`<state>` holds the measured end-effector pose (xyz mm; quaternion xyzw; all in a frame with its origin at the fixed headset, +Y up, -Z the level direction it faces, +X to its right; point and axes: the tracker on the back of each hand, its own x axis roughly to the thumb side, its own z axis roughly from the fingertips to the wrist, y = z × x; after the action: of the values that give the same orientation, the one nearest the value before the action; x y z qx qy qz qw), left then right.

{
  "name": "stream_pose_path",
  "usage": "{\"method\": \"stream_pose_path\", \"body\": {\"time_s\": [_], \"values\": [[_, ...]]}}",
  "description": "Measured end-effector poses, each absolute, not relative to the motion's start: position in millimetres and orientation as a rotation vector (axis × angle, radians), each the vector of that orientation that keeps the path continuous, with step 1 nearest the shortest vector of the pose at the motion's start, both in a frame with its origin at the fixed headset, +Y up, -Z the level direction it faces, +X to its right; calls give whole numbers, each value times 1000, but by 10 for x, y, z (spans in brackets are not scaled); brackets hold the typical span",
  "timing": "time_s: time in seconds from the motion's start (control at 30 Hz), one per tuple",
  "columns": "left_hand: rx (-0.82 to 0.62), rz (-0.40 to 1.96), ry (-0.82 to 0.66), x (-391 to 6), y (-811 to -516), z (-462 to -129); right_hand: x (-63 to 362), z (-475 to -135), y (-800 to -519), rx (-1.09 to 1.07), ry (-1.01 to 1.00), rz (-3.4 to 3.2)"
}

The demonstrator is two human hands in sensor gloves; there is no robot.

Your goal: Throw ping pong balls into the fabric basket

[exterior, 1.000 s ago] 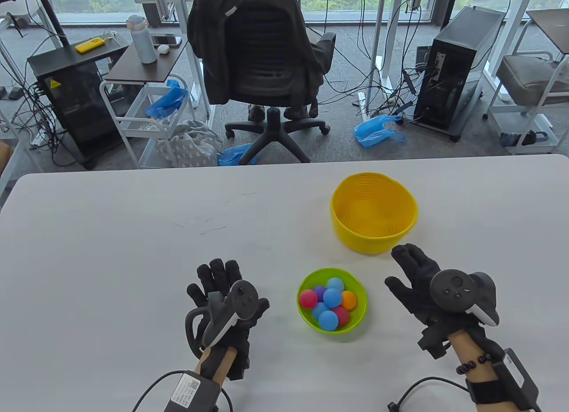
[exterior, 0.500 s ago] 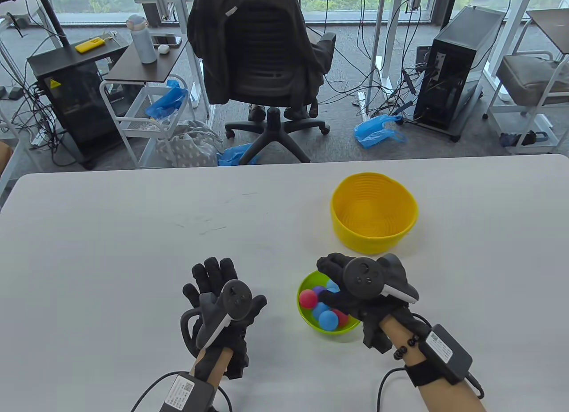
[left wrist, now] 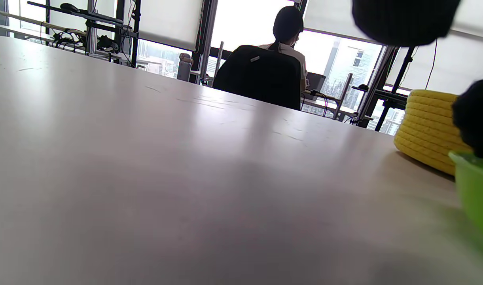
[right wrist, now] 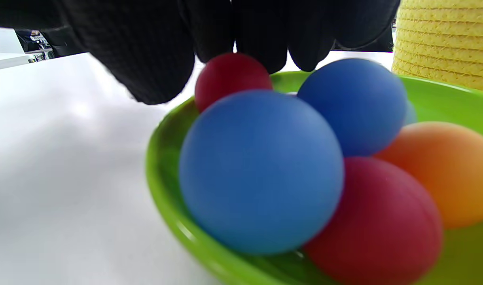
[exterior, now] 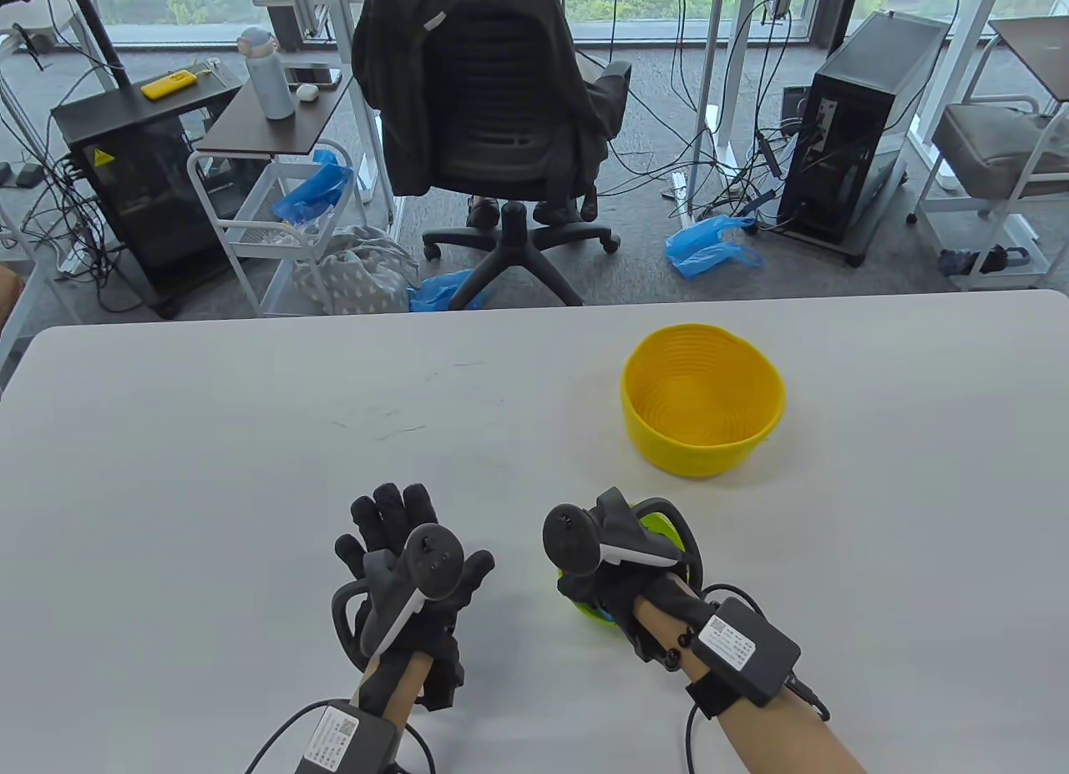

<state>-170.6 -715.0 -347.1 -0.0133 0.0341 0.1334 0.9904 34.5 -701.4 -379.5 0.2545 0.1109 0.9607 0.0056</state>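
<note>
While the left hand (exterior: 409,578) rests flat near the table's (exterior: 209,473) front edge, fingers spread, the right hand (exterior: 618,557) reaches into the green bowl (right wrist: 166,206) w/ balls (right wrist: 261,170); fingertips (right wrist: 261,39) over a red ball (right wrist: 229,75), grip not discernible. Farther, yellow basket (exterior: 701,402) appears empty: no toss done yet.

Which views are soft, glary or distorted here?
Table view: sharp, with wide-angle bowing along the table edge. Left wrist view: backlit by bright windows, the seated person a silhouette, near tabletop blurred with sheen. Right wrist view: very close, gloved fingers and the nearest blue ball are soft.
</note>
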Motion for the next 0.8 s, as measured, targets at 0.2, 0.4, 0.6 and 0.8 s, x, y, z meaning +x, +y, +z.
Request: {"method": "stream_pose_path", "body": {"time_s": [0.2,0.4,0.6,0.8], "values": [[-25,268,68,-1708,-7151,-3470,333,-3805,-7043,793,338,3021],[-25,270,66,-1711,-7151,-3469,382,-3786,-6990,810,250,2973],[-25,276,64,-1726,-7152,-3463,789,-3744,-6736,730,36,2691],[-24,271,68,-1717,-7153,-3458,1431,-3818,-6717,518,11,2256]]}}
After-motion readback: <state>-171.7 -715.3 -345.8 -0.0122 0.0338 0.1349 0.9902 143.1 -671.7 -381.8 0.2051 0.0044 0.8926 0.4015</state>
